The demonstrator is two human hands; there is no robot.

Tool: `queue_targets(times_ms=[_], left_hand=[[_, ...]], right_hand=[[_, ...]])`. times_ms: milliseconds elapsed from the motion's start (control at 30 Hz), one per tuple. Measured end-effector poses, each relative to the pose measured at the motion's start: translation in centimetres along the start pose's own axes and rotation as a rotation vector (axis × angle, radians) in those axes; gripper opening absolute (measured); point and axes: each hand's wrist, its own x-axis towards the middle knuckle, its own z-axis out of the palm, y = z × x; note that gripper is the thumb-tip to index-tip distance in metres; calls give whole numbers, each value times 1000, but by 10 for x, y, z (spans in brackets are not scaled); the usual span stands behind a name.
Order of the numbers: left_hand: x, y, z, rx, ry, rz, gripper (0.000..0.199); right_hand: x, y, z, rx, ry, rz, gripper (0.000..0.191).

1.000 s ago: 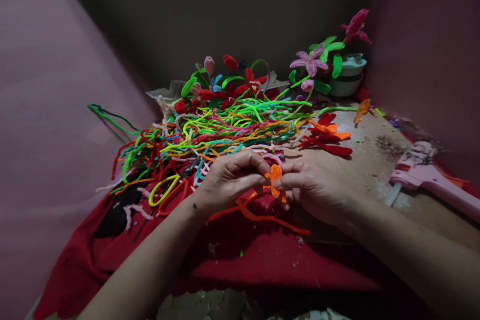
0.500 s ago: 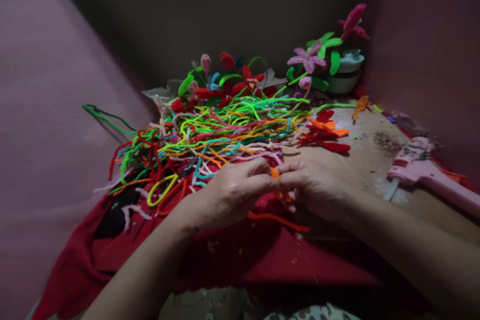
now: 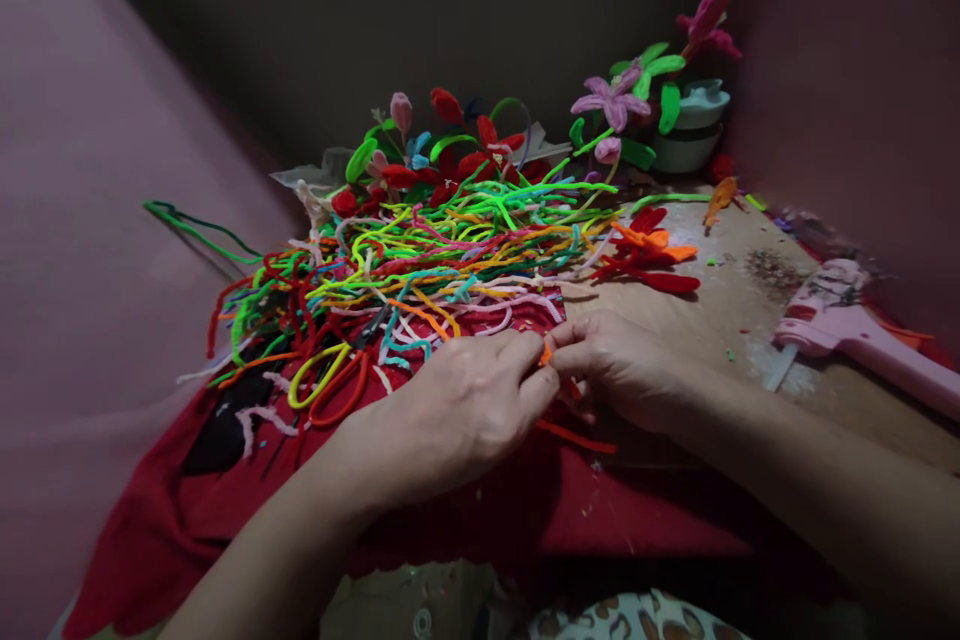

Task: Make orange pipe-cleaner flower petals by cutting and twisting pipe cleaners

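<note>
Left hand (image 3: 469, 405) and right hand (image 3: 619, 360) near each other over red cloth (image 3: 480, 520), fingertips of both pinched on a mostly hidden orange piece (image 3: 546, 353) between them, pile of pipe cleaners (image 3: 465, 250) just beyond, pink glue gun (image 3: 840, 325) well apart to the right.

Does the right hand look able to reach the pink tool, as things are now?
Probably yes: between the right hand and the pink tool, only scraps seem to lie on the board. The hand would first have to release the orange piece, though.
</note>
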Motion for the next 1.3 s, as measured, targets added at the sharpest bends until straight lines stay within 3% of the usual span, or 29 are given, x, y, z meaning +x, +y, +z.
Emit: queue_targets(times_ms=[500,700,833,933,1033,1100,1200,1300], left_hand=[[4,19,-15,101,-129,201,21],[5,19,-14,-11,-25,228,21],[7,17,-7,-174,0,236,23],[3,9,-4,-388,44,95,23],[-2,-2,-2,-623,233,-223,16],[-4,-7,0,-799,298,-436,10],[-2,-11,6,-1175,228,-689,9],[1,-10,15,-1506,159,-830,13]], right_hand=[[-3,1,2,-68,14,193,5],[-4,1,-1,-8,-104,161,6],[-3,2,-3,18,-55,165,7],[-3,1,-5,24,-72,144,9],[-5,-4,-5,39,-74,116,14],[-6,-7,-4,56,-47,104,14],[-6,-9,-3,86,0,95,14],[-5,-9,-2,105,34,63,11]])
